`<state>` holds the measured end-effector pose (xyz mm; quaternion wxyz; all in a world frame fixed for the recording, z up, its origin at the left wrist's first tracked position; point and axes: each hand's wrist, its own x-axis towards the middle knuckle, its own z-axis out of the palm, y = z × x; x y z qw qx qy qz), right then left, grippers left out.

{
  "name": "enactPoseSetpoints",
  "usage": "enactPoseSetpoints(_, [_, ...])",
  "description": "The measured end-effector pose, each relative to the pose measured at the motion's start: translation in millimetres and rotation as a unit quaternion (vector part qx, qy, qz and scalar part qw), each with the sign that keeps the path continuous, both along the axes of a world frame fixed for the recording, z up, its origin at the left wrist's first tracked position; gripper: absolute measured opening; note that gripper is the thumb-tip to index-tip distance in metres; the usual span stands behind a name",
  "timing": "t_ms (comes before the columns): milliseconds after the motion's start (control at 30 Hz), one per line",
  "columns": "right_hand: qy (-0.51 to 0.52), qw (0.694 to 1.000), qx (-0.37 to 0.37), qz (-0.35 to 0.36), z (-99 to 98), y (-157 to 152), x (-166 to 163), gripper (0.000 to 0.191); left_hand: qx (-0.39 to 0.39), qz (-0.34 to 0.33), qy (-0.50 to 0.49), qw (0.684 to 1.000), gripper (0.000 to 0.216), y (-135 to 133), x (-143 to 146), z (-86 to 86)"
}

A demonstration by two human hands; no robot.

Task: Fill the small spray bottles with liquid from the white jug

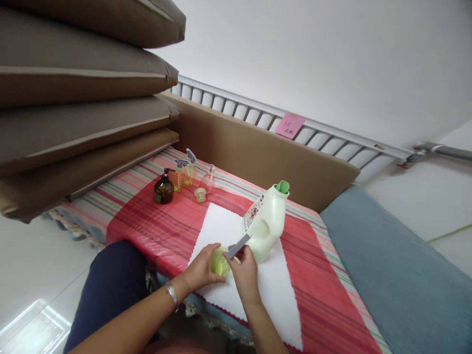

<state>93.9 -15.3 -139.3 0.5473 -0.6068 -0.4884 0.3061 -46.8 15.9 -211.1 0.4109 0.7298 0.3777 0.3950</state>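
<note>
My left hand [202, 271] is wrapped round a small clear bottle of yellow-green liquid [219, 264] over the white cloth [273, 285]. My right hand [245, 270] pinches the bottle's grey spray head [238, 247] at its top. A large white detergent jug [266, 222] with an open green spout stands just behind my hands on the cloth.
Several small bottles, one dark brown [163, 189] and clear spray bottles [189, 170], plus a small cap [200, 194], stand at the far left of the red striped table cover [155, 221]. Brown cushions [73, 118] are stacked left. A cardboard sheet [258, 152] leans behind. Grey-blue mat [391, 275] lies right.
</note>
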Motion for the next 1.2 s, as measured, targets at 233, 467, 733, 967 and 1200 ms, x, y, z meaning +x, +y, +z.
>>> enactPoseSetpoints(233, [-0.001, 1.000, 0.010, -0.007, -12.3, -0.4, -6.1, 0.036, -0.011, -0.002, 0.016, 1.000, 0.096, -1.4, 0.8, 7.1])
enactPoseSetpoints(467, [-0.028, 0.999, 0.045, -0.014, -16.6, 1.2, -11.6, 0.025, -0.034, -0.004, 0.065, 0.997, 0.096, -1.8, -16.3, 32.0])
enactPoseSetpoints(733, [-0.036, 0.995, 0.092, -0.013, -5.0, -0.4, -24.9, 0.019, 0.008, -0.005, 0.105, 0.994, 0.045, -4.2, -12.8, 162.0])
enactPoseSetpoints(967, [-0.026, 0.994, 0.107, -0.028, -8.3, 2.6, -29.7, 0.016, 0.060, -0.002, 0.264, 0.963, 0.021, 0.6, 13.7, 170.3])
enactPoseSetpoints(1200, [0.008, 0.991, 0.135, 0.019, -2.6, -7.9, -27.2, 0.026, 0.071, -0.022, 0.278, 0.958, 0.022, 3.8, 8.8, 167.6])
